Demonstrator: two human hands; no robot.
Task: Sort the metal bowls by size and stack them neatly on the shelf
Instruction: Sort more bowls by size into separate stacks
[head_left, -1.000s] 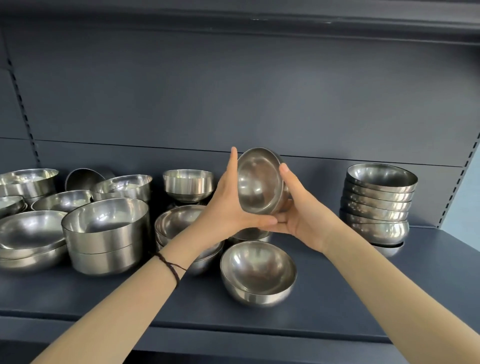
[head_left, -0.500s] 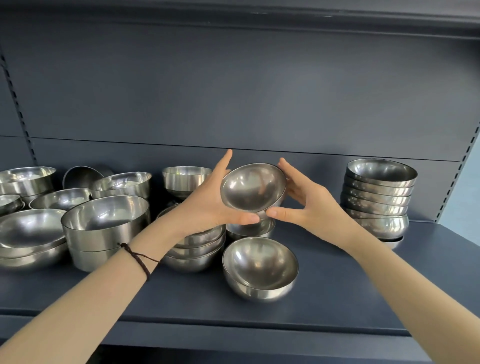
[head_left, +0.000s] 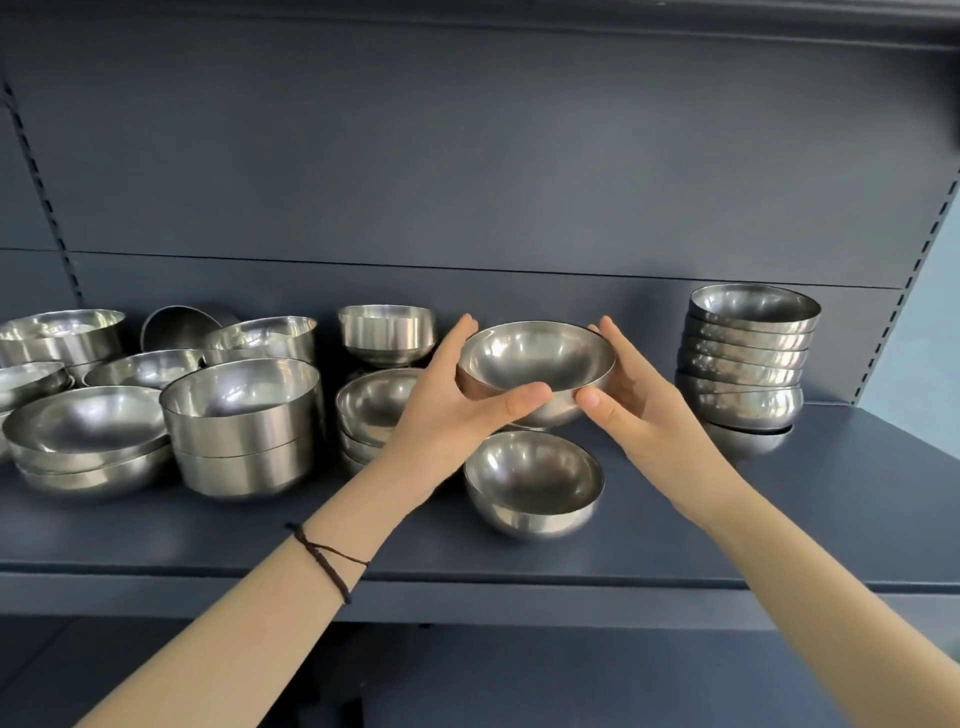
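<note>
A bowl (head_left: 535, 364) is held level, mouth up, over the middle of the shelf (head_left: 779, 519). It is clasped from both sides: the left hand (head_left: 447, 415) and right hand (head_left: 639, 415) are each half closed on it, thumb on the near wall, fingers round the far rim. One tidy stack (head_left: 748, 364) is already built at the right end. Much is judged left: a lone bowl (head_left: 534, 483) sits just below, and loose bowls (head_left: 239, 415) and short piles are crowded across the left half. The shelf is dark blue-grey, backed by a plain panel (head_left: 467, 156) with slotted uprights (head_left: 904, 291).

held bowl (head_left: 536, 358) above single bowl (head_left: 533, 483), stack (head_left: 748, 364) right
</note>
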